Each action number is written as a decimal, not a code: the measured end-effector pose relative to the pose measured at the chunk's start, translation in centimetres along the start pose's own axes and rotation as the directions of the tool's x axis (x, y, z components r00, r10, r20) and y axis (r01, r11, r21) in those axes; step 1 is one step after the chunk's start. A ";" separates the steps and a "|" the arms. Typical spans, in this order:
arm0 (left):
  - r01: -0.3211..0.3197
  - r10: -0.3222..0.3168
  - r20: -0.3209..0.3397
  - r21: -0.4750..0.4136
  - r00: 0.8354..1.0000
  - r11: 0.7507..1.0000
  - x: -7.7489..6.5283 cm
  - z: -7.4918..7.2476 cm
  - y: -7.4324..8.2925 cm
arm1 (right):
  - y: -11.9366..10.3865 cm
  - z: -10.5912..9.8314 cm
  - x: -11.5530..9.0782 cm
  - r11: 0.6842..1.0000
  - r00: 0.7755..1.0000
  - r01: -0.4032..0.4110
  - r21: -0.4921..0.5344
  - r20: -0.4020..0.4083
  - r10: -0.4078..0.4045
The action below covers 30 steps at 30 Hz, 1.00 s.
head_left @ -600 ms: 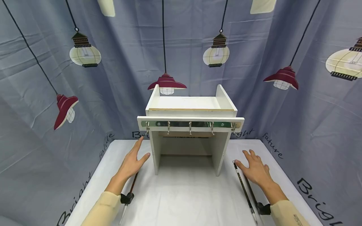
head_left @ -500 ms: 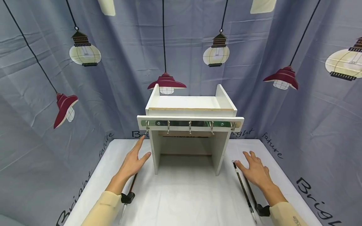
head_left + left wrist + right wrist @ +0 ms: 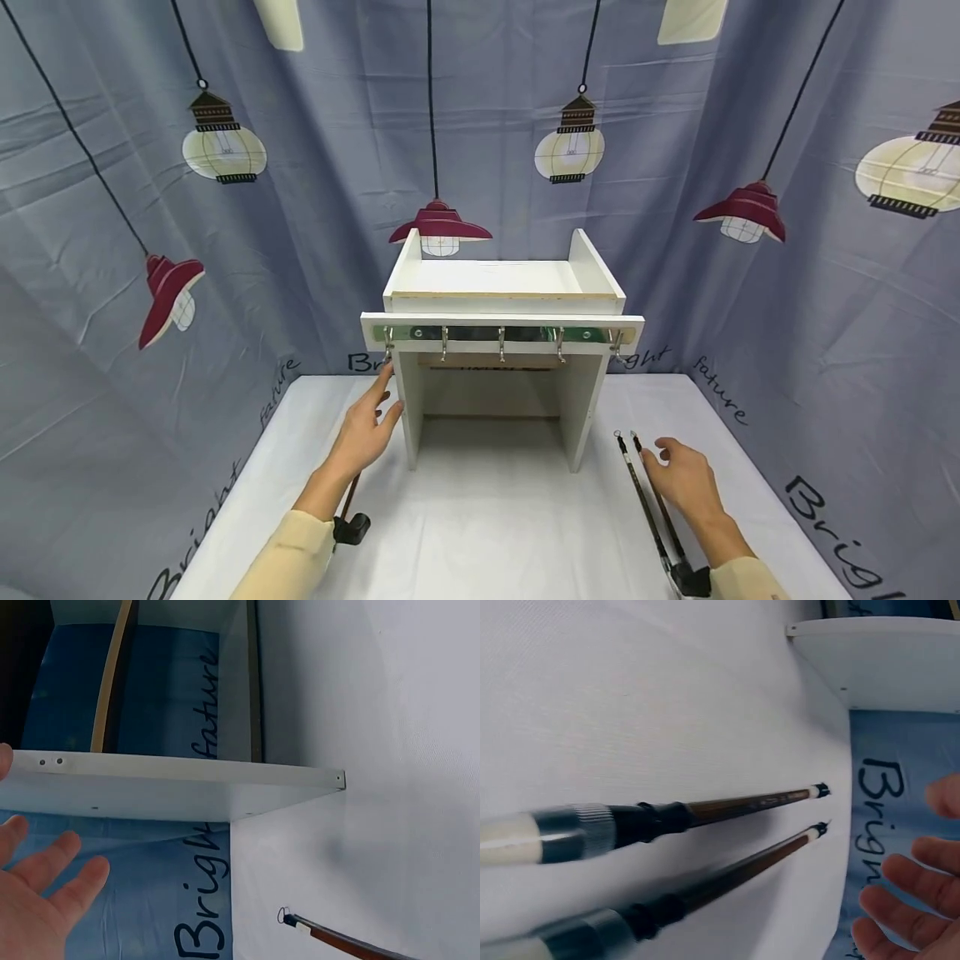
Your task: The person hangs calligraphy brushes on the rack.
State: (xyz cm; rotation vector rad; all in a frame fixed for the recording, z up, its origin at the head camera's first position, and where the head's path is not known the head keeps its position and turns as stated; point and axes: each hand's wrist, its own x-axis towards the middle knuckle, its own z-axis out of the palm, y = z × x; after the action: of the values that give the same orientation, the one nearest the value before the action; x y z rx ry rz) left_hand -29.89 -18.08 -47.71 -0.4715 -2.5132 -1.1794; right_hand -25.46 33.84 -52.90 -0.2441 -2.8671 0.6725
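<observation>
A white shelf unit (image 3: 502, 304) bears a front rail with several metal hooks (image 3: 502, 343). My left hand (image 3: 363, 433) hovers left of it, index fingertip just under the leftmost hook (image 3: 387, 342). That palm shows in the left wrist view, fingers spread around nothing, with a calligraphy brush (image 3: 352, 943) lying lower right. My right hand (image 3: 686, 482), loosely bent and holding nothing, is beside two more calligraphy brushes (image 3: 642, 498). In the right wrist view, those brushes (image 3: 750, 804) lie side by side with pale bristles, brown handles and loops at the ends.
The shelf stands at the back of a white-covered table (image 3: 480, 533). A blue-grey curtain (image 3: 315, 208) with printed lamps and lettering hangs behind and on both sides. Black wrist cameras (image 3: 352, 529) sit at both cuffs.
My left hand has shifted slightly right, closer to the shelf's side. My right hand has drawn back with its fingers more bent, uncovering the tip of the second brush.
</observation>
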 end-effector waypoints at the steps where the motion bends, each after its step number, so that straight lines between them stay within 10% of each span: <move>1: -0.005 0.005 0.004 -0.001 1.000 1.000 0.1 0.1 0.0 | 0.1 0.1 0.0 1.000 1.000 -0.004 -0.002 -0.005 0.004; 14: 0.041 -0.040 0.011 -0.160 0.999 0.986 0.3 1.3 0.6 | 1.6 2.5 0.0 0.997 0.997 -0.072 -0.031 -0.001 0.072; 30: 0.026 -0.029 -0.017 -0.145 0.999 0.989 0.5 1.7 0.7 | 2.2 5.6 0.3 0.995 0.999 -0.047 -0.087 0.007 0.048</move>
State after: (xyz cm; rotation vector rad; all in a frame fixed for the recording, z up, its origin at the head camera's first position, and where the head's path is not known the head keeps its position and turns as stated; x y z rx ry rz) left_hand -30.29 -16.21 -48.06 -0.4603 -2.4357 -1.3775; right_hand -26.68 33.50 -58.79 -0.3231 -2.9115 0.5593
